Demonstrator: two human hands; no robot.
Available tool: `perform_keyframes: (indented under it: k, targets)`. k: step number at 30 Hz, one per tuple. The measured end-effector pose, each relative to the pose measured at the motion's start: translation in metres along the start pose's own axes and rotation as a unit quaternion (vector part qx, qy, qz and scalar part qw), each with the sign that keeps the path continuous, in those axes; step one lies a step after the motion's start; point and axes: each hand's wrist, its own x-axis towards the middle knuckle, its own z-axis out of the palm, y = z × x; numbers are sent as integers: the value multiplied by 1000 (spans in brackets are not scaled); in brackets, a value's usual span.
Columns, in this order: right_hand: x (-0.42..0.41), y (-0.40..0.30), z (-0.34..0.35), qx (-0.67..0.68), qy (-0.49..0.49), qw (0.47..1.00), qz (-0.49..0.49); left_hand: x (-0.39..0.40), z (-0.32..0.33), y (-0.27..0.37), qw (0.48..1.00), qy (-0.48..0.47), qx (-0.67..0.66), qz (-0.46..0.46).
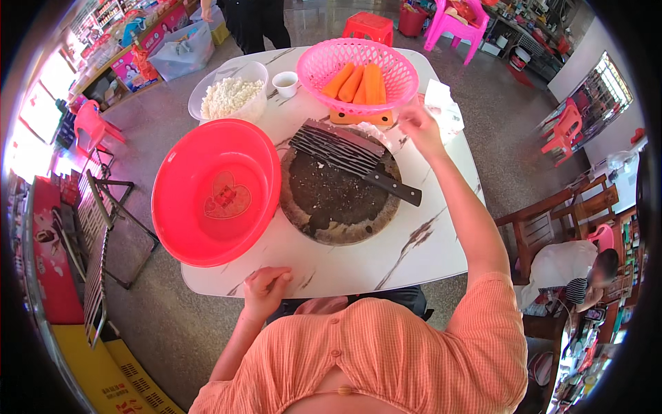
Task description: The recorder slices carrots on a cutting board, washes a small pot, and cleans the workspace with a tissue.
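My right hand (420,129) reaches over the far right of the marble-patterned table (357,266), beside a pink woven plastic basket (357,46) of peeled carrots (362,84). Whether its bent fingers touch anything, I cannot tell. Curled at the near edge is my left hand (266,290), with nothing visible in it. A cleaver (339,147) with a black handle lies across a round wooden chopping block (341,207), its handle pointing right. Left of the block stands a red plastic basin (217,191). Behind that, a translucent bowl (258,106) contains white chopped food (231,97).
A small white cup (285,84) stands between bowl and basket. White paper or plastic (449,111) lies at the far right corner. One person in black trousers (254,23) stands beyond the table; another person (569,269) sits at right. Metal folding racks (101,207) stand at left.
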Motion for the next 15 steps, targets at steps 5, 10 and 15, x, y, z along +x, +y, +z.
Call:
perform_keyframes:
  k: [5,10,15]
  targets:
    - [16,-34,1,-195,40,979,-51,1,-1,0,999,-11,31,16]
    - [15,-36,-4,-331,-11,940,-76,-1,1,0,999,7,20,38]
    - [-9,-44,-3,-270,-12,958,-100,-3,-4,6,997,-1,46,61]
